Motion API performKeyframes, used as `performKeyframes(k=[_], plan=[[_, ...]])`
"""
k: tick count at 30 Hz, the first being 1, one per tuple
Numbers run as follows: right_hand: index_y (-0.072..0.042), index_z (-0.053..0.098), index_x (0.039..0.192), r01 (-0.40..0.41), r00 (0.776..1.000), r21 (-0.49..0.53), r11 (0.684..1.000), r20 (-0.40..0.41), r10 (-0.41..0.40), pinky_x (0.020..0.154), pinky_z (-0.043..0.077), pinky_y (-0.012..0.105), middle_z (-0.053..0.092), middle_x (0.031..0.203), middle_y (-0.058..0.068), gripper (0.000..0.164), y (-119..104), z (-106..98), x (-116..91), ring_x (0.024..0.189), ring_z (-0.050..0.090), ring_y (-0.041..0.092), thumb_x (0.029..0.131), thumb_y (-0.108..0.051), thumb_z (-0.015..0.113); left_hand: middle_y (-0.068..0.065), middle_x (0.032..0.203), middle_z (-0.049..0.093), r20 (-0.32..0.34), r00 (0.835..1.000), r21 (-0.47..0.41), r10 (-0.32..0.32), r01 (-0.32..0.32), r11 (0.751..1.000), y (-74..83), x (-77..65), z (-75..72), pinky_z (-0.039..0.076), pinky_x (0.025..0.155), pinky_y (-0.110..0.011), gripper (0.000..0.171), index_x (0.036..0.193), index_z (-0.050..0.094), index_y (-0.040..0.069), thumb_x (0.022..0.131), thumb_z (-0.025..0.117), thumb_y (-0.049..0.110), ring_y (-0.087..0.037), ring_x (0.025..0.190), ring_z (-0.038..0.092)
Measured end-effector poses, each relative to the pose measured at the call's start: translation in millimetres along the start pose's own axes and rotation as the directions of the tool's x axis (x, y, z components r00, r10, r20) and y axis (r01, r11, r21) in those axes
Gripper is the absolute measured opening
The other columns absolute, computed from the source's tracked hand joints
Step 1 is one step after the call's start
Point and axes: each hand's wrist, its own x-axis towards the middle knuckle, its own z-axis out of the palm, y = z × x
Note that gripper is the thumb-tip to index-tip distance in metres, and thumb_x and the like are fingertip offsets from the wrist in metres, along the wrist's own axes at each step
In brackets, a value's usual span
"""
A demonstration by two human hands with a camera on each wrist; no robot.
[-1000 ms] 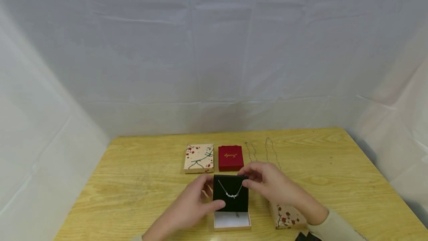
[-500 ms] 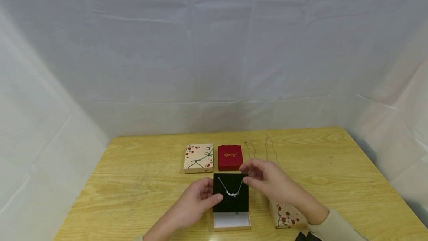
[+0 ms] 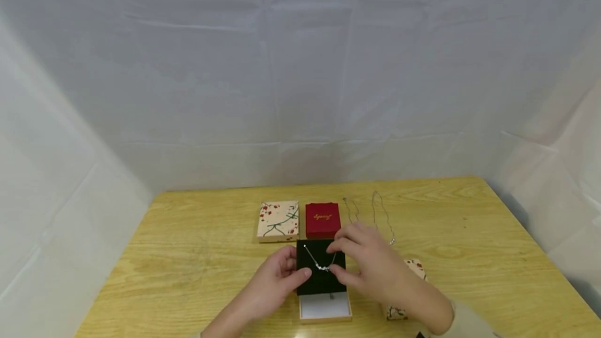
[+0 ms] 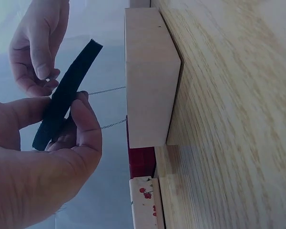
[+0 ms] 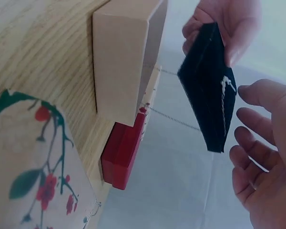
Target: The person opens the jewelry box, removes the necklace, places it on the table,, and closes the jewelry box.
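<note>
My left hand (image 3: 269, 286) holds a black necklace pad (image 3: 311, 283) by its left side, thumb on the front and fingers behind. Across the pad's face hangs a silver necklace with a small sparkling pendant (image 3: 321, 267). My right hand (image 3: 380, 270) is at the pad's right side, thumb tip right at the pendant and fingers loosely bent, as the right wrist view also shows. Two strands of chain (image 4: 107, 89) hang from the back of the pad toward the cardboard box base (image 3: 326, 320), whose white inside shows below the pad.
A floral box (image 3: 278, 220) and a red box (image 3: 323, 219) with gold lettering stand behind. Two thin chains (image 3: 374, 202) lie to their right, one with a small pendant (image 3: 392, 242). A floral lid (image 3: 416, 268) is partly hidden under my right forearm.
My right hand has moved left from the pad's upper right corner to the pendant. The pad has shifted slightly left and up in my left hand.
</note>
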Motion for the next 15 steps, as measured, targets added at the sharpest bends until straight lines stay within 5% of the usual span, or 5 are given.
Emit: performKeyframes(k=[8,15], plan=[[-0.02,0.077,0.106,0.09,0.996,-0.101,0.991,0.022,-0.088,0.082,0.05,0.034,0.065,0.11,-0.008,0.026,-4.1,7.1,-1.5,0.101,0.056,0.013,0.086,-0.03,0.09,-0.02,0.121,0.074,0.015,1.0,-0.051,0.011,-0.01,0.999,1.9,0.5,1.3,0.061,0.091,-0.032,0.033,0.131,0.051,-0.009,0.106,0.063,0.011,-0.027,0.111,0.072],[-0.021,0.077,0.105,0.093,0.995,-0.135,0.987,0.042,-0.088,0.081,0.048,0.033,0.065,0.108,-0.008,0.023,-7.5,12.1,-3.2,0.1,0.055,0.013,0.088,-0.03,0.089,-0.025,0.123,0.072,0.04,0.999,-0.106,0.019,-0.014,0.994,0.7,0.8,3.1,0.06,0.093,-0.036,0.033,0.131,0.049,-0.01,0.106,0.061,0.007,-0.032,0.114,0.071]])
